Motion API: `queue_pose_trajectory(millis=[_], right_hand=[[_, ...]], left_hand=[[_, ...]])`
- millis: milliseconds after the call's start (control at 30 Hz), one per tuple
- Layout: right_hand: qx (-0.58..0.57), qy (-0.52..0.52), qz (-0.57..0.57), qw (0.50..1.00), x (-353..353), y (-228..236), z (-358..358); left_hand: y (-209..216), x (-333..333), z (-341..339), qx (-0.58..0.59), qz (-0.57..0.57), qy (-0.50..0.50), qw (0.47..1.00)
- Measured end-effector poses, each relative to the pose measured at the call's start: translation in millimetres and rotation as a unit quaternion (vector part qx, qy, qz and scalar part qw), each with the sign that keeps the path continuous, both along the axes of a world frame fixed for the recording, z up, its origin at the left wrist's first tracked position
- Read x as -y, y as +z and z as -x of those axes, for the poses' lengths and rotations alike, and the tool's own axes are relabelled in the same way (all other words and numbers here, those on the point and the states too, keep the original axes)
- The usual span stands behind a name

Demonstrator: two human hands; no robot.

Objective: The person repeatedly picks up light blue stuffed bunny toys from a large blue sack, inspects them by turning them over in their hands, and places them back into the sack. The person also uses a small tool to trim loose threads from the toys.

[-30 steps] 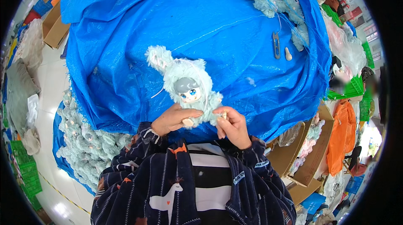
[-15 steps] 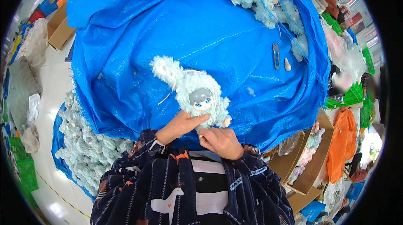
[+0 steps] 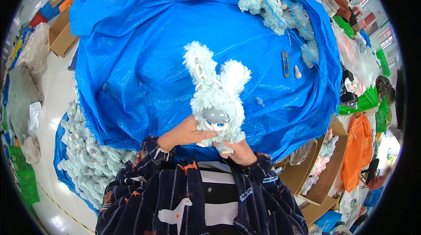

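A fluffy pale-mint plush doll (image 3: 221, 96) with long rabbit ears and a grey-and-white face with blue eyes is held up near my body, both ears pointing away from me. My left hand (image 3: 186, 133) grips its lower left side, thumb across the front below the face. Around the doll's bottom and foot my right hand (image 3: 239, 151) is closed; some of its fingers are hidden behind the fur. Beneath lies a blue tarp (image 3: 149, 72). Farther right on it are thread snips (image 3: 286, 64) and a small pale bulb-shaped piece (image 3: 297, 72).
More mint plush dolls (image 3: 272, 9) lie among blue strings at the tarp's far right. A large heap of them (image 3: 92, 156) fills a blue sack at lower left. Cardboard boxes (image 3: 322, 169) stand at the right, near an orange bag (image 3: 357, 151).
The doll has turned more upright, and its second ear now shows spread to the right. My right hand has shifted from a pinch at the doll's lower edge to a grip around its bottom.
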State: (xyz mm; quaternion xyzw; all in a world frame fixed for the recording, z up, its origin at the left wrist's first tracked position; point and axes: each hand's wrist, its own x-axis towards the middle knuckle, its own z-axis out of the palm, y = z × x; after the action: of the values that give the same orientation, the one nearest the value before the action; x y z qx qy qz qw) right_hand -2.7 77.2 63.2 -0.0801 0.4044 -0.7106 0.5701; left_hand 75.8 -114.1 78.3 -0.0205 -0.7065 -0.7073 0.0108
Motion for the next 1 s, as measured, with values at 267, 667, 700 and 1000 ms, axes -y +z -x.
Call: queue_pose_trajectory(millis=[267,667,700,1000], right_hand=[[-0.681,-0.148,-0.137,0.703,28,20,-7],[-0.471,-0.155,-0.098,0.863,29,18,-14],[-0.51,-0.162,-0.114,0.837,30,17,-16],[-0.507,-0.184,-0.124,0.833,35,11,-33]], left_hand=[[0,-13,-21,-0.042,-0.096,0.246,0.964],[-8,-7,-8,0.015,-0.263,0.188,0.946],[-7,-10,-6,-0.008,-0.237,0.215,0.947],[-24,-8,-12,-0.039,-0.099,0.303,0.947]])
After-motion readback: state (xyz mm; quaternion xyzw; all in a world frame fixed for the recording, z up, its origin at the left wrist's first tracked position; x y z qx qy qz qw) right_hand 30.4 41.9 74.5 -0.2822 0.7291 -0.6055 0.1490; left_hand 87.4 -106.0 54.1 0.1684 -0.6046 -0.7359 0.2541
